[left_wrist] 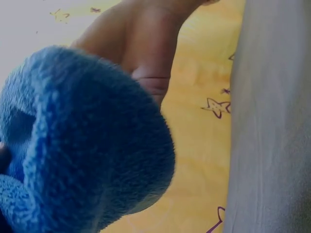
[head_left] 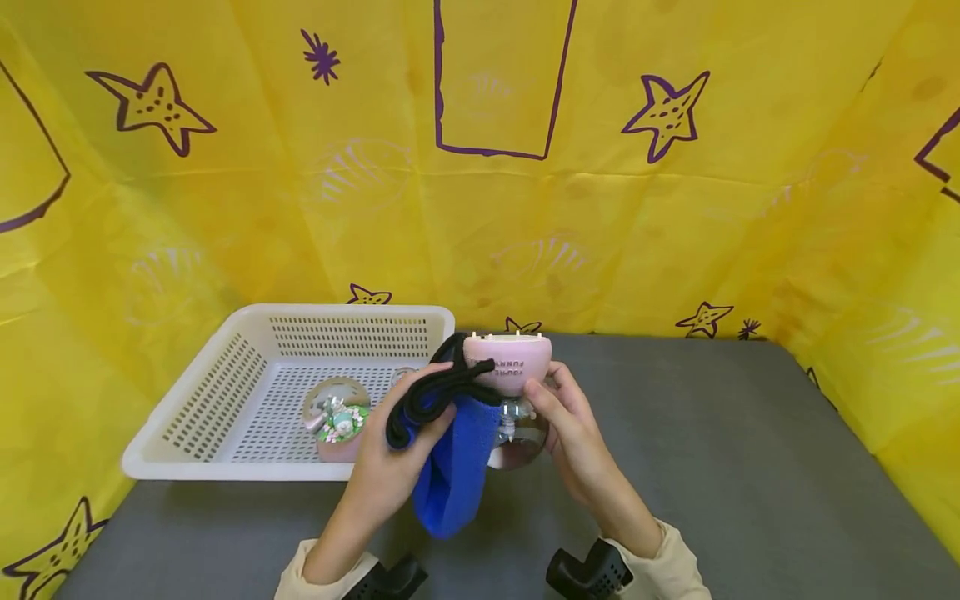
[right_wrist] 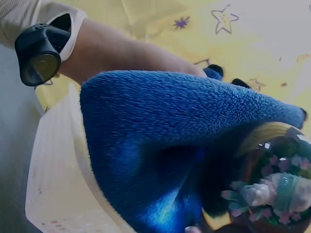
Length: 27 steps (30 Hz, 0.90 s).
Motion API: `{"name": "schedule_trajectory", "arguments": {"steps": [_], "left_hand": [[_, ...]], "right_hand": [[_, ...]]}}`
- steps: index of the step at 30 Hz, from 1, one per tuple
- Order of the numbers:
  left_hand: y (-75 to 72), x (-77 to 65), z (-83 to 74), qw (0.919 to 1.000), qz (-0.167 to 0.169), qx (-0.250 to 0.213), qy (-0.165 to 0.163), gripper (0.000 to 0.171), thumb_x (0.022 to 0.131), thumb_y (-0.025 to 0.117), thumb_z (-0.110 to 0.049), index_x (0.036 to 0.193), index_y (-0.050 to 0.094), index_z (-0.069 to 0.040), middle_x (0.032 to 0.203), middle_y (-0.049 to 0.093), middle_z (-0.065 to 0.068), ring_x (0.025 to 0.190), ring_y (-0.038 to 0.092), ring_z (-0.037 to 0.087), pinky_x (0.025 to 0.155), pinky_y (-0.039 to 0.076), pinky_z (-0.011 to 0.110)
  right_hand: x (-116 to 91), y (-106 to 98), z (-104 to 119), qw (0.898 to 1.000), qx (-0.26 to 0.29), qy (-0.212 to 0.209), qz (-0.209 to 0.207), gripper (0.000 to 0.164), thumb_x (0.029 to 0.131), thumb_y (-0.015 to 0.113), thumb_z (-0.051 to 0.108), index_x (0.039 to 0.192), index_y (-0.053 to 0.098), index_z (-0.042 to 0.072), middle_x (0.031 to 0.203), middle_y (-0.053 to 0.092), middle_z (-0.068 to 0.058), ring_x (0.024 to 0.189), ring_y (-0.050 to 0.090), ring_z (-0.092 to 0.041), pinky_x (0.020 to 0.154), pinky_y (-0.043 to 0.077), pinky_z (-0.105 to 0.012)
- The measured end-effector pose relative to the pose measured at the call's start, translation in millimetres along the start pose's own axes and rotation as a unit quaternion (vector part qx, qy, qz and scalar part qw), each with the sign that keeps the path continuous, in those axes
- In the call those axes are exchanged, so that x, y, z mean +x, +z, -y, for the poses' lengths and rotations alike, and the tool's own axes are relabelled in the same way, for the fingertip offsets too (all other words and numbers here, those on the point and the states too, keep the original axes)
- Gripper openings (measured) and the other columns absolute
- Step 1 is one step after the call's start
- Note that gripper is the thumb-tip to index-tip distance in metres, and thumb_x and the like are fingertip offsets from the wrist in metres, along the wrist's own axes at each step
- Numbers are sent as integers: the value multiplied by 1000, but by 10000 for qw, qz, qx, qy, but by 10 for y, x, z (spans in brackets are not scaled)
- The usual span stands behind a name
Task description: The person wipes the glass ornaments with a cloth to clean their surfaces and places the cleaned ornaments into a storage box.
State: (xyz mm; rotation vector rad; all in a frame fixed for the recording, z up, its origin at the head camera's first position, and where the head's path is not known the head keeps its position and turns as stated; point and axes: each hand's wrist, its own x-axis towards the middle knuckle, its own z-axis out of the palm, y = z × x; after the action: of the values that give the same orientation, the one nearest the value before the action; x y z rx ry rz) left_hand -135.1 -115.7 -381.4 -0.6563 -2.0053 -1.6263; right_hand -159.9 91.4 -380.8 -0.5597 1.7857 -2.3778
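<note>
My right hand [head_left: 576,433] grips a snow globe, held upside down over the table. Its pink base [head_left: 517,357] points up, with raised lettering on the side, and the clear dome [head_left: 525,437] hangs below. Through the dome in the right wrist view, a small white figure [right_wrist: 286,191] shows among pink flowers. In my left hand [head_left: 382,471] is a plush blue cloth [head_left: 453,479] with black edging, bunched between thumb and fingers. The folded black edge overlaps the base in the head view. Blue cloth [left_wrist: 107,145] fills much of the left wrist view, hiding the fingers.
A white perforated plastic basket [head_left: 247,472] stands on the grey table [head_left: 712,467] to the left. Inside it lies another snow globe [head_left: 341,425] with a pink base, and a clear rounded thing [head_left: 402,374] partly behind my left hand. Yellow patterned fabric [head_left: 510,225] hangs behind.
</note>
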Motion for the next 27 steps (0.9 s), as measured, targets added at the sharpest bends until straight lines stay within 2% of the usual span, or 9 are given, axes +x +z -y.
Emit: {"name": "schedule_trajectory", "arguments": {"steps": [5, 8, 10, 13, 16, 19, 22, 24, 27], "left_hand": [[-27, 29, -27, 9968, -746, -227, -144, 43, 92, 59, 10, 134, 55, 1, 131, 62, -7, 123, 56, 11, 106, 42, 21], [-64, 46, -41, 9944, -999, -336, 89, 45, 91, 56, 14, 134, 53, 5, 133, 61, -4, 125, 55, 14, 107, 42, 22], [-87, 50, -48, 9946, -958, -196, 342, 46, 90, 58, 15, 134, 53, 5, 134, 61, -4, 126, 55, 13, 108, 41, 22], [-100, 48, -33, 9941, -634, 100, 877, 48, 87, 65, 12, 133, 54, 4, 133, 61, -1, 124, 56, 13, 108, 42, 23], [-89, 43, -2, 9918, -298, 347, 1193, 50, 85, 70, 8, 133, 57, 1, 131, 61, 4, 124, 55, 14, 109, 41, 24], [-81, 42, 27, 9915, -158, 500, 1191, 53, 83, 71, 9, 133, 58, -3, 131, 61, 9, 125, 54, 15, 110, 41, 25], [-92, 45, 44, 9922, -190, 572, 1087, 55, 81, 72, 11, 133, 59, -3, 130, 61, 10, 124, 55, 14, 110, 40, 24], [-100, 51, 52, 9924, -181, 592, 1065, 56, 80, 72, 13, 132, 59, -2, 129, 62, 11, 123, 55, 14, 109, 41, 24], [-104, 54, 56, 9927, -107, 639, 1018, 59, 78, 72, 16, 132, 60, -3, 128, 62, 14, 122, 56, 14, 108, 41, 23]], "right_hand": [[18, -29, 3, 9995, -74, -11, 295, 22, 100, 53, 19, 120, 46, 13, 108, 70, 6, 95, 66, -11, 83, 55, -27], [16, -30, 3, 9992, -124, 163, 356, 22, 99, 53, 21, 116, 44, 11, 100, 71, 7, 88, 67, -9, 80, 54, -26], [12, -28, 6, 9986, -135, 373, 337, 18, 100, 51, 23, 113, 45, 12, 97, 71, 7, 86, 67, -10, 81, 52, -29], [13, -35, 10, 9965, -158, 775, 267, 15, 100, 48, 28, 108, 52, 16, 96, 68, 8, 90, 64, -13, 85, 49, -36], [21, -60, 16, 9928, -140, 1125, 383, 16, 101, 47, 31, 107, 58, 22, 103, 63, 6, 97, 60, -16, 88, 46, -41], [32, -99, 13, 9894, -156, 1146, 880, 21, 98, 55, 26, 118, 55, 20, 103, 65, 5, 94, 63, -15, 86, 50, -38], [30, -123, 11, 9853, -180, 1037, 1346, 47, 90, 68, 16, 131, 46, 11, 98, 69, -1, 81, 67, -15, 74, 56, -31], [23, -127, 14, 9858, -367, 887, 1376, 63, 83, 76, 11, 135, 42, 6, 98, 69, -4, 79, 68, -15, 68, 57, -30], [18, -122, 28, 9880, -824, 624, 1148, 66, 79, 80, 10, 135, 46, 4, 103, 69, -7, 83, 68, -18, 70, 58, -31]]}}
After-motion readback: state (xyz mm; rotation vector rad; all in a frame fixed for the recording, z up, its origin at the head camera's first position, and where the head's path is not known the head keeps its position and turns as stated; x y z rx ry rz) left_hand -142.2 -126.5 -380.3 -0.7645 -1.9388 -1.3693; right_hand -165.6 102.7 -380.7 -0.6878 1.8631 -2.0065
